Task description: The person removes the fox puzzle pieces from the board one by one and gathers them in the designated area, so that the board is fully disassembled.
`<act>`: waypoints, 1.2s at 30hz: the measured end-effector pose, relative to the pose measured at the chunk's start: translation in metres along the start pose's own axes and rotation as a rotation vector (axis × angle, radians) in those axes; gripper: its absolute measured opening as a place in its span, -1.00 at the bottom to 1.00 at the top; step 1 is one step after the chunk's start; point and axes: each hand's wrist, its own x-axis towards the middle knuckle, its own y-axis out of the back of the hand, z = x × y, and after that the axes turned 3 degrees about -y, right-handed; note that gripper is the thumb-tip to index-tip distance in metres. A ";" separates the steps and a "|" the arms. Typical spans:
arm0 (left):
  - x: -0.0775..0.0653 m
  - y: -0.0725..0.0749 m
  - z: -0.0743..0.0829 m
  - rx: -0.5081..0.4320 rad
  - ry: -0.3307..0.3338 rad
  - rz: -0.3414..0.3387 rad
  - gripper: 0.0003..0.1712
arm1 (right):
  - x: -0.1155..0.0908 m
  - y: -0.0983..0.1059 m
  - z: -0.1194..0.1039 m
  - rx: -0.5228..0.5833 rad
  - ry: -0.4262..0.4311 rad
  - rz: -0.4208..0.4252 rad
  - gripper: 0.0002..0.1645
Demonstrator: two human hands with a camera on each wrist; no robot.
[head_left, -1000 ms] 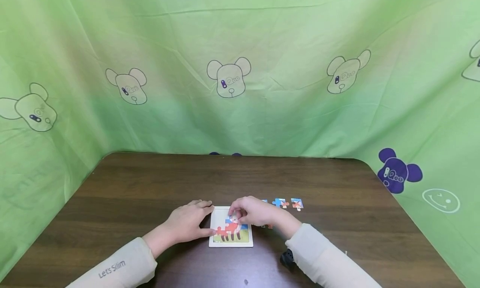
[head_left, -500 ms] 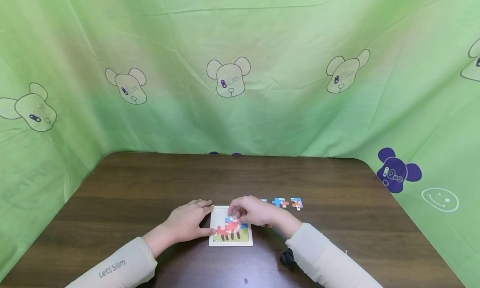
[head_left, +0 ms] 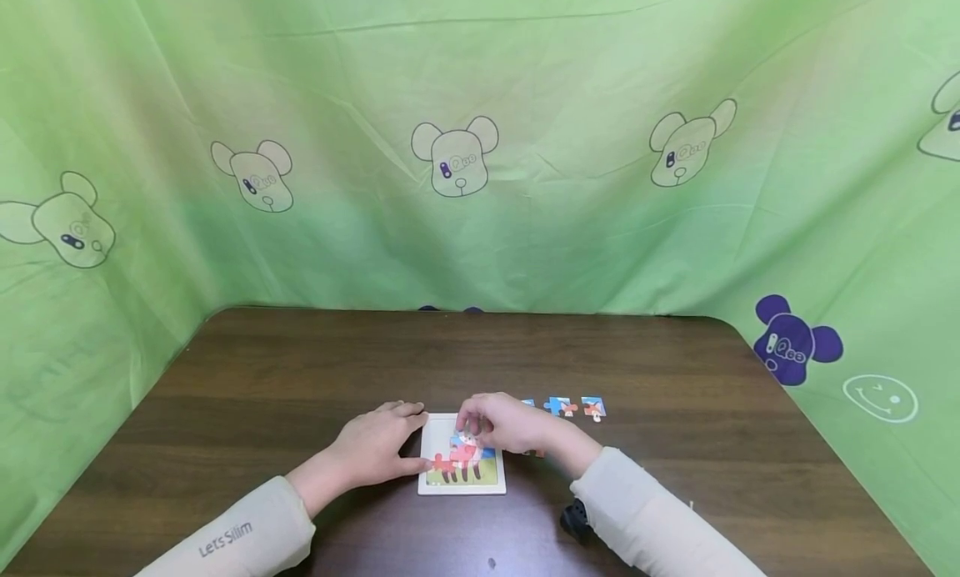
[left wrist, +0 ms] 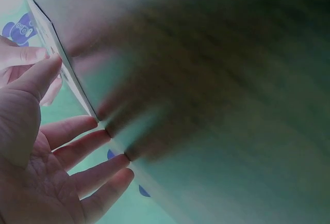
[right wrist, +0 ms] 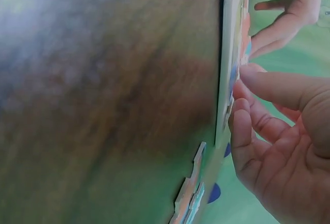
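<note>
A small square puzzle tray [head_left: 462, 490] with a white rim lies flat on the table, partly filled with pieces that show a red animal with dark legs on green. My left hand [head_left: 375, 445] rests at its left side, fingers spread and extended, the thumb touching the rim; in the left wrist view the other fingertips reach down to the table. Over the tray, my right hand [head_left: 508, 423] pinches a red, white and blue puzzle piece [head_left: 466, 450] between thumb and fingers. The fingers hide part of this piece and the tray's upper right.
Right of the tray lie several loose puzzle pieces [head_left: 561, 406], some partly covered by my right hand. A black object [head_left: 575, 519] sits beside my right sleeve. The brown wooden table [head_left: 315, 360] ends at a green curtain [head_left: 480, 243] with bear heads.
Both hands hold nearly the same place. The piece under my right fingers has tilted slightly and now looks paler and pinker.
</note>
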 end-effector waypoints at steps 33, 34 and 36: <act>0.000 -0.001 -0.001 -0.001 -0.008 0.007 -0.24 | -0.003 0.004 -0.002 0.219 0.014 0.015 -0.86; 0.000 -0.001 -0.001 0.000 -0.009 0.008 -0.24 | -0.003 0.004 -0.002 0.235 0.011 0.017 -0.86; -0.001 0.000 -0.001 0.002 -0.011 0.011 -0.25 | -0.004 0.005 -0.002 0.259 0.005 0.024 -0.85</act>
